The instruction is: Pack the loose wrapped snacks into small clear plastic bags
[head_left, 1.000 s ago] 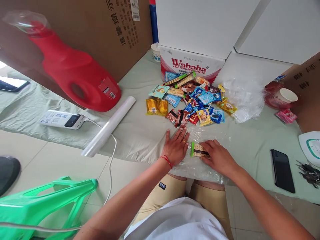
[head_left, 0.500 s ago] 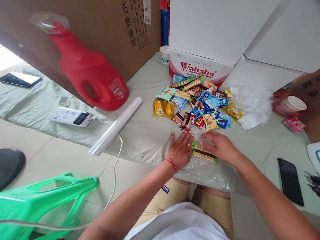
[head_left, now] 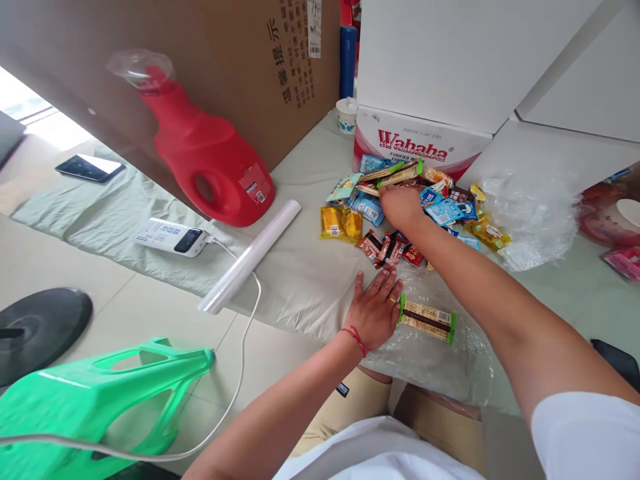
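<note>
My left hand [head_left: 376, 308] lies flat with its fingers spread on a sheet of clear plastic film [head_left: 430, 367]. Just right of it, a wafer-bar pack [head_left: 427, 318] with green ends rests on the film. My right hand [head_left: 401, 208] reaches into the heap of wrapped snacks, its fingertips down among them and mostly hidden; what they touch is unclear. Around that hand lie a green-ended wafer pack [head_left: 401, 175], a blue packet [head_left: 369, 208], yellow-wrapped cakes [head_left: 341, 223] and dark red packets [head_left: 391, 252].
A film roll [head_left: 250, 257] lies left of my hands, near a white power bank [head_left: 173, 238] with a cable. Behind stand a red jug [head_left: 213, 160] and a Wahaha carton [head_left: 420, 143]. Crumpled clear plastic [head_left: 533, 213] sits right of the snacks. A green stool [head_left: 115, 393] is on the floor.
My right hand has left the wafer pack on the film and moved forward into the snack heap. My left hand still lies flat on the film. The view has shifted a little left.
</note>
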`<state>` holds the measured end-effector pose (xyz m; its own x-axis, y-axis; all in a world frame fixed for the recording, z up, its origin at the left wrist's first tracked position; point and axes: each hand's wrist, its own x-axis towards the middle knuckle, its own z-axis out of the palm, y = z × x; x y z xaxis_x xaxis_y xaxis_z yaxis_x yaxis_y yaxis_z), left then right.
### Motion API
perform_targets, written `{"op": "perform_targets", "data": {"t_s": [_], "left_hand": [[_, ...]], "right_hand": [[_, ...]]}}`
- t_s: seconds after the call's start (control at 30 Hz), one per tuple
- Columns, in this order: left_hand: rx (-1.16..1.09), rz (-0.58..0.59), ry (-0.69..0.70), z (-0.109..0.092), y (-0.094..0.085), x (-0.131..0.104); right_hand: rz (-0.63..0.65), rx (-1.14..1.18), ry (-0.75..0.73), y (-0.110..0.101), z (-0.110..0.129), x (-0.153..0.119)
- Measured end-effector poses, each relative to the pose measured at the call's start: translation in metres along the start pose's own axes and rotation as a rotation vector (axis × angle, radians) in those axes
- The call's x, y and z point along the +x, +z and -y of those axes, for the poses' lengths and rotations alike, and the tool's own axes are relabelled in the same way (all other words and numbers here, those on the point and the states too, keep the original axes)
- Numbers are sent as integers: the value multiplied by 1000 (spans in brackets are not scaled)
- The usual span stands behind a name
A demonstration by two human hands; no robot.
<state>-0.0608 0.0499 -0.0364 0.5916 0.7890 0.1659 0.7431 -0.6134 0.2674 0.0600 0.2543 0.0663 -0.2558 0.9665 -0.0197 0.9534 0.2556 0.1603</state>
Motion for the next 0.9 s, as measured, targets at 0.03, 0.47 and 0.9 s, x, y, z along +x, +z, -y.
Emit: {"op": "perform_targets", "data": {"t_s": [0.03, 0.47, 0.9], "left_hand": [[-1, 4, 0, 0, 0, 0], [-12, 82, -7, -1, -4, 3], [16, 54, -30, -5, -1, 3]], "right_hand": [[-67, 49, 29, -5, -6, -13], [151, 1074, 322, 56, -70, -280], [103, 300, 28, 47, -15, -278]]}}
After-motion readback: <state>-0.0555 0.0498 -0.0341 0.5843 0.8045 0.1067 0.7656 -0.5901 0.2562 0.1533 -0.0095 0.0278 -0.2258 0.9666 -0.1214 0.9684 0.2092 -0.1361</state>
